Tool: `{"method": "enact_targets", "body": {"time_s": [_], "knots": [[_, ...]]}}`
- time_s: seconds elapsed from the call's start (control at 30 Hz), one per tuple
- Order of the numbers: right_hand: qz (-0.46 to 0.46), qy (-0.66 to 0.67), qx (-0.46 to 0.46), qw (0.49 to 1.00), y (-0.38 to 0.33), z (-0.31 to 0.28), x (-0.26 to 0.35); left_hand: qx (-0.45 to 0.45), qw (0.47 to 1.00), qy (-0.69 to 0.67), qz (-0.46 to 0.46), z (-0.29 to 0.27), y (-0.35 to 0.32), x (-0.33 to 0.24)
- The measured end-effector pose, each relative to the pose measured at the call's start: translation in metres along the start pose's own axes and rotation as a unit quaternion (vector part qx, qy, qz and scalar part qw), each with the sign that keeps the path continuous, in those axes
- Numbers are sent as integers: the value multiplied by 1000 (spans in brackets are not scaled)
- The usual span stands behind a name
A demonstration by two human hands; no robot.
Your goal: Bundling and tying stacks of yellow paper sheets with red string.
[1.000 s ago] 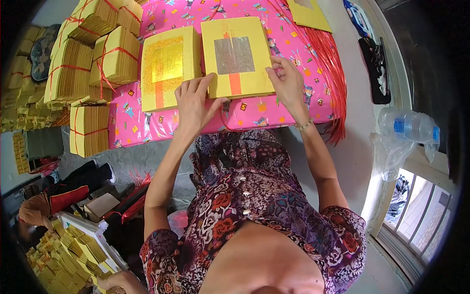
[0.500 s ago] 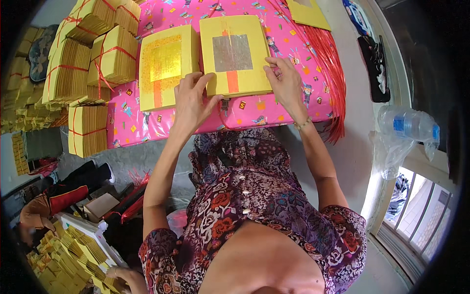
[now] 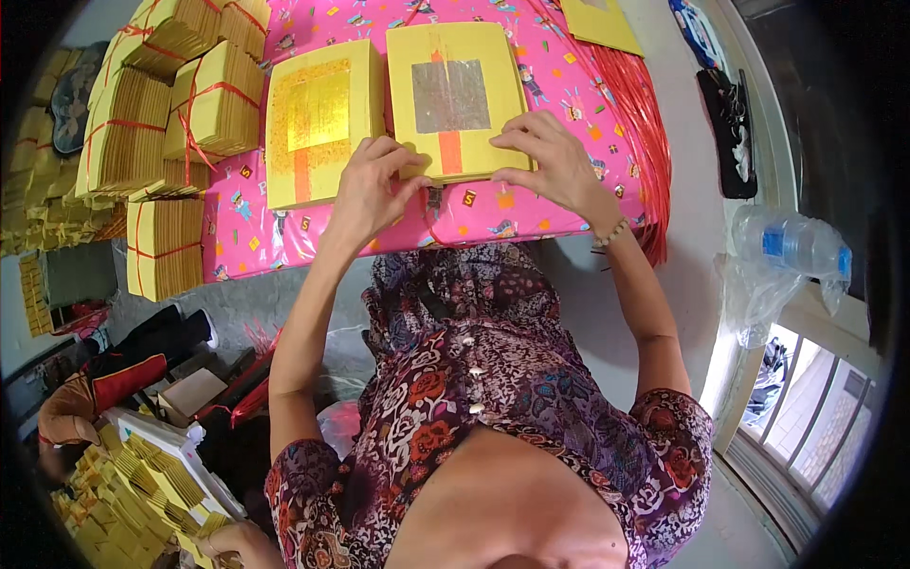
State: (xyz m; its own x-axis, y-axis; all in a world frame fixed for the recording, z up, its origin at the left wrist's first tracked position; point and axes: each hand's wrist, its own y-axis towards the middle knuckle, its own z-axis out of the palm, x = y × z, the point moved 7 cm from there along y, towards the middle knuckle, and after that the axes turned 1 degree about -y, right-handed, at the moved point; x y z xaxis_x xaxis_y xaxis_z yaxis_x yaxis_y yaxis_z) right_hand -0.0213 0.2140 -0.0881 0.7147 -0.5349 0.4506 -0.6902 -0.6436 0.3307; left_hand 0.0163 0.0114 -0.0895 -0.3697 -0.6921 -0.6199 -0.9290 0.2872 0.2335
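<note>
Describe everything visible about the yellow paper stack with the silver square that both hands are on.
The silver-square stack is a flat pile of yellow paper sheets, its top sheet showing a silver foil square over an orange stripe. It lies on the pink patterned covering, beside a gold-foil stack. The left hand and right hand grip its near edge.

Worked over a low surface under a bright pink patterned cloth (image 3: pixel 284 237) with a red fringe (image 3: pixel 649 123) down its right side. Sat on a grey concrete floor (image 3: pixel 588 313), bare beside the cloth. Flanked at right by a white-framed window (image 3: pixel 806 398) with bars, daylight pouring in. Cluttered at left with tied bundles of yellow paper (image 3: pixel 123 133), and lower left with dark bags and a small cardboard box (image 3: pixel 190 394). Crowded near the sill by a clear plastic water bottle (image 3: pixel 791 247).
</note>
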Motion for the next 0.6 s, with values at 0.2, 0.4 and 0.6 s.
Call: {"method": "enact_targets", "body": {"time_s": [0.2,0.4,0.6], "knots": [[34,46,50,997,4,1,-8,15,995,-77,-57,0,4,13],[42,48,68,996,7,-1,-10,12,990,-113,-84,1,5,16],[31,36,75,996,9,-2,-7,6,984,-140,-107,2,5,20]]}}
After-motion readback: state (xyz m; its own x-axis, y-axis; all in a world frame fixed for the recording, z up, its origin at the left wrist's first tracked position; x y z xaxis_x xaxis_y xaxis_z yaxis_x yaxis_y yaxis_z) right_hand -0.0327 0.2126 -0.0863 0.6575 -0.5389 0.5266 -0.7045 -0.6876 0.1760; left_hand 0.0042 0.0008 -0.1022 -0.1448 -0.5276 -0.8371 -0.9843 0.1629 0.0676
